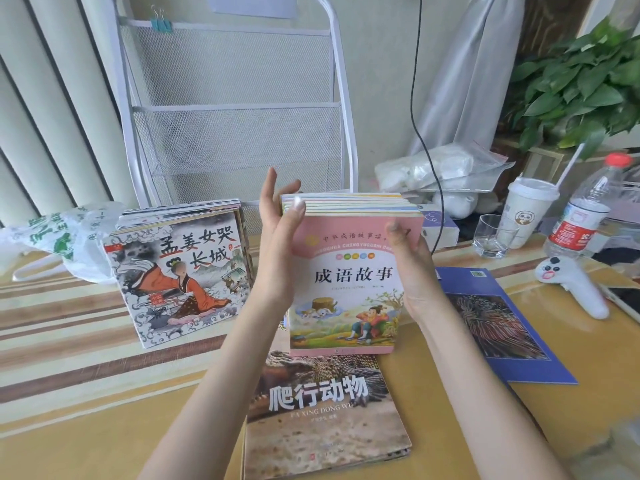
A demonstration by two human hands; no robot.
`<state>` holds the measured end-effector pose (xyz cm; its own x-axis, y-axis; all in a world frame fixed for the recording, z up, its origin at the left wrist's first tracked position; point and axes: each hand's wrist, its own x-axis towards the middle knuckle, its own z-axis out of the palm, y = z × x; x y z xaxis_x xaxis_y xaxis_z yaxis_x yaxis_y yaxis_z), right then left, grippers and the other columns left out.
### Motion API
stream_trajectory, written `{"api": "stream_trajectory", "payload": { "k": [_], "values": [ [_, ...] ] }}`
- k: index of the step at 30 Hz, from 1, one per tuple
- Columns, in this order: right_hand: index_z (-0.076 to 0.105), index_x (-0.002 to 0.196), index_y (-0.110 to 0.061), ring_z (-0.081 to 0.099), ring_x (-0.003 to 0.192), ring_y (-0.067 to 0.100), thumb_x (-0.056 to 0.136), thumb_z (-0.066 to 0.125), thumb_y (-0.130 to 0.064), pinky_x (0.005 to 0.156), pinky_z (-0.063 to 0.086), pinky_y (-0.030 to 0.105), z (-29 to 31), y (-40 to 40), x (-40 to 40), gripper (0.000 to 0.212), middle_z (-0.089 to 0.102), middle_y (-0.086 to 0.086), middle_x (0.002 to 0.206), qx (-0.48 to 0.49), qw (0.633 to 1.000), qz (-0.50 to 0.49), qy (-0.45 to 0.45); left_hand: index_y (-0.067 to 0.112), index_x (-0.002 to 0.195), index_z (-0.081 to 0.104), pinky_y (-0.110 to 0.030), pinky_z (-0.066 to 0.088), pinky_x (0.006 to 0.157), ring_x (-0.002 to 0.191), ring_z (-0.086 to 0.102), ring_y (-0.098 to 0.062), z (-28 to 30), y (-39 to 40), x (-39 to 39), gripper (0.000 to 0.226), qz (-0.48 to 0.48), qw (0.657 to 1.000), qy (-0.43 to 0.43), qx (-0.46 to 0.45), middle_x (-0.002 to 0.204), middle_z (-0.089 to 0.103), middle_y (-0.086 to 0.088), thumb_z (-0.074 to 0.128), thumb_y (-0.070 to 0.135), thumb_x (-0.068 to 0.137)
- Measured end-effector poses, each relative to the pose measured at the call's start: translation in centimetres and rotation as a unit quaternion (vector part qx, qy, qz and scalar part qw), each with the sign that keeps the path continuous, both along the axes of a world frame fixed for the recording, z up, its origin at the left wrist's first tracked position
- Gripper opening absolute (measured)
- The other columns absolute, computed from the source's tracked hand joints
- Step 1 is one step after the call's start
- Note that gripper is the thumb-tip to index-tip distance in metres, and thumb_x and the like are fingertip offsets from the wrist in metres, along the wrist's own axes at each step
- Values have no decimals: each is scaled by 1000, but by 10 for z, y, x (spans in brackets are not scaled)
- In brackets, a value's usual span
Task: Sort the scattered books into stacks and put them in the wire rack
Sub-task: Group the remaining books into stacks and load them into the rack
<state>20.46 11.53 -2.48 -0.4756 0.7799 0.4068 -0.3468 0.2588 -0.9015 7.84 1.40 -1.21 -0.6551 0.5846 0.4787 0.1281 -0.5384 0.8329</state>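
We see the bench [86, 393], its cloth striped on the left and yellow on the right, and at its far edge the white wire rack [235, 109] with two mesh pockets and binder clips on its top rail. Left of centre lies a stack of picture books [180, 271]; its top cover reads 孟姜女哭长城. At the near edge rests a large reptile book [325, 420] titled 爬行动物, PA XING DONG WU. To the right lies one blue book [498, 323], face down.

We hold a stack of pink books [349, 271] above the reptile book, in front of the rack. The top cover reads 成语故事. The left hand [277, 244] presses its palm to the stack's left side, thumb on the top corner, fingers straight. The right hand [412, 268] grips the right edge, thumb curled onto the cover.

Far right stand one water bottle [581, 216] with a red label, one paper cup [526, 209] with a straw, and one glass [493, 235].
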Motion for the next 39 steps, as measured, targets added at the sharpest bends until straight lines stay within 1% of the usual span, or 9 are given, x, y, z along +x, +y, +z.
{"api": "stream_trajectory", "payload": {
  "k": [2,4,8,10,15,19,24,33,39],
  "values": [
    [57,93,-25,60,82,-16,43,66,-82,71,42,2,-7,-2,0,77,68,-28,81,3,1000,1,-1,32,135,38,-29,40,104,124,49,-3,-9,-3,0,78,7,999,10,-34,130,55,12,58,58,64],
    [56,95,-25,60,83,-16,48,72,-74,71,42,2,-15,-3,-1,69,68,-28,82,4,1000,4,0,32,117,49,-16,47,83,96,60,8,-26,-5,8,61,50,995,54,-70,102,66,24,63,57,63],
    [57,90,-26,60,76,-16,81,72,-20,69,42,3,-25,-1,-11,18,63,-18,84,-6,999,-46,26,32,91,51,-19,48,71,78,61,6,-50,-5,16,43,142,982,81,-98,85,65,29,70,55,61],
    [56,88,-27,59,74,-17,84,67,-12,68,41,2,-24,-1,-14,19,61,-18,86,3,997,-68,36,27,88,51,-15,46,66,72,59,9,-49,-1,13,44,163,979,80,-97,79,65,25,69,56,59],
    [53,87,-27,58,73,-20,77,71,-25,67,41,1,-5,12,-28,20,59,-19,86,26,995,-71,60,19,89,49,-4,39,62,71,56,15,-31,12,1,44,197,966,139,-92,77,59,17,75,46,64],
    [57,93,-28,60,80,-16,47,71,-75,70,42,3,25,28,-50,67,63,-17,90,46,994,-81,58,15,93,49,-5,39,61,70,55,17,-1,31,-32,53,226,952,186,-89,78,58,19,72,54,67],
    [57,96,-29,60,85,-15,42,64,-84,73,44,4,17,53,-83,77,64,-18,93,35,999,-28,11,14,94,42,-2,36,59,66,51,0,-12,50,-62,45,260,936,204,-119,79,53,20,78,33,75],
    [60,110,-21,62,96,-4,67,64,-67,81,46,13,-26,62,-116,63,67,-13,102,5,1000,-16,-11,20,103,50,-2,39,54,65,57,19,-51,55,-82,39,245,946,103,-185,82,58,22,73,39,79],
    [61,101,-29,59,85,-15,82,62,-46,73,44,5,-27,68,-120,26,66,-20,94,10,997,-64,-35,21,107,54,-6,44,63,75,54,17,-45,59,-84,40,226,951,75,-196,86,59,23,70,45,80]
  ]
}}
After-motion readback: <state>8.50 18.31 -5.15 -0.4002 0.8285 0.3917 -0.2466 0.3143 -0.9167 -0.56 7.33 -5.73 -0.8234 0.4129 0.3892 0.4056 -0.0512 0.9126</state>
